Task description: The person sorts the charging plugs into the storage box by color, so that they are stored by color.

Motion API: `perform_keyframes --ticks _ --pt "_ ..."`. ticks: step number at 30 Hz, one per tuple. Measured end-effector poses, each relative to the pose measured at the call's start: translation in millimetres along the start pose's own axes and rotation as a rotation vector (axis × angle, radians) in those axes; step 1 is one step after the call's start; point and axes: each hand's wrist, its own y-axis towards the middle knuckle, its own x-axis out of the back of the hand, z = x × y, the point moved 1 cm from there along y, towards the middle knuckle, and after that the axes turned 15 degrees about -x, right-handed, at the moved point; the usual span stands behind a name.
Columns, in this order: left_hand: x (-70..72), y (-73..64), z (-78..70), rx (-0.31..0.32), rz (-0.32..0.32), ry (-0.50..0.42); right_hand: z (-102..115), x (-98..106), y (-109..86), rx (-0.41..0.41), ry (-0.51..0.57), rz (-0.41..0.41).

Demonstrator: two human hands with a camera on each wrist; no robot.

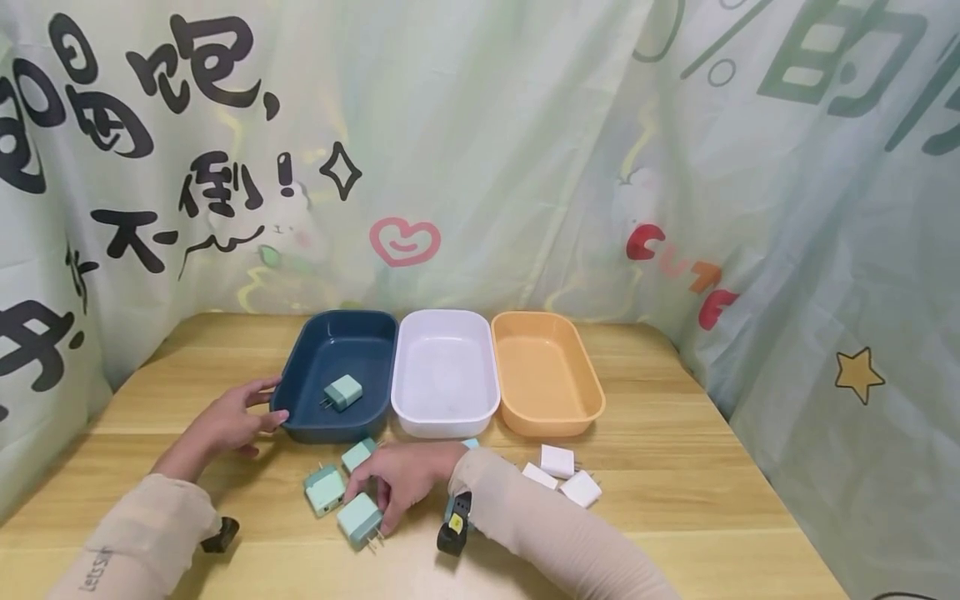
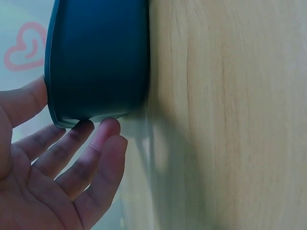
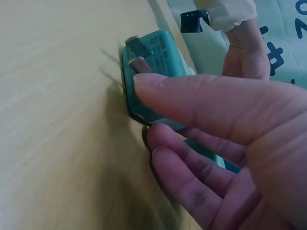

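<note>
My left hand (image 1: 236,417) holds the near left corner of a navy tray (image 1: 300,421), thumb at the rim and fingertips against the outer wall (image 2: 100,52). Inside that tray lies a mint-green plug charger (image 1: 344,392). My right hand (image 1: 412,475) has thumb and fingers around another mint-green charger (image 1: 360,518) close over the table; its two metal prongs (image 3: 139,63) point past the thumb. Just beyond this hand lie two more mint-green chargers, one (image 1: 324,490) to the left and one (image 1: 358,454) near the tray, partly covered by the hand.
A white tray (image 1: 446,427) and an orange tray (image 1: 551,425) stand right of the navy one in a row. Several white chargers (image 1: 557,461) lie before the orange tray. A bluish piece (image 1: 470,443) shows behind my right wrist. A printed curtain (image 1: 480,150) hangs behind the wooden table.
</note>
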Motion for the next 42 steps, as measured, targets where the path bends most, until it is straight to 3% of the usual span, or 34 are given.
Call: perform_keyframes --ticks 17,42 --pt "-0.4 -1.5 1.5 0.021 0.001 0.008 0 10 -4.0 0.024 0.024 -0.070" --pt "0.4 -0.4 -2.2 0.021 -0.011 0.006 7 41 -8.5 0.075 0.172 -0.105"
